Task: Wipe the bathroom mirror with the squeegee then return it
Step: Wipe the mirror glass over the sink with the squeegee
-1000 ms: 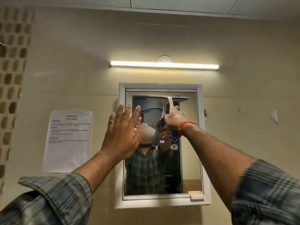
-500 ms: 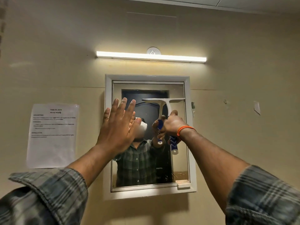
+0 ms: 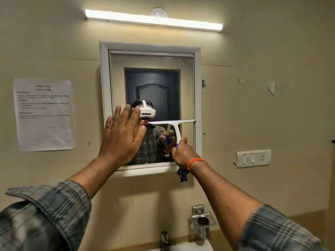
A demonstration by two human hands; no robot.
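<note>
at centre of the frame, mirror point(image 3: 152, 60): a white-framed bathroom mirror on a beige wall; its glass reflects a dark panelled door and a person in a plaid shirt with a white headset.
squeegee point(image 3: 174, 125): white, with a blue-patterned handle; its blade lies level against the glass at about mid-height of the mirror, spanning from near the middle to the right inner edge of the frame. the neck curves down and right into the handle, whose tip sticks out below the wrist, over the mirror's lower right corner.
right hand point(image 3: 181, 153): low centre-right of the frame, its grip wrapped tight around the squeegee handle, thumb up along the neck; an orange band sits on the wrist.
left hand point(image 3: 123, 136): centre-left of the frame, fingers straight and spread, palm toward the left part of the mirror and overlapping its left frame edge; whether it touches the glass i cannot tell. its grip is wide and holds nothing.
sleeves: plaid cuffs pushed up both forearms, at the lower left and lower right corners.
light point(image 3: 154, 19): a lit tube lamp above the mirror, top centre.
paper point(image 3: 43, 115): a printed sheet stuck to the wall at mid-left; text too blurred to read.
switch plate point(image 3: 253, 158): white, on the wall right of the mirror.
holder point(image 3: 203, 217): a metal wall fitting low centre-right, below the mirror.
tap point(image 3: 165, 239): at the bottom edge, over a white basin rim.
</note>
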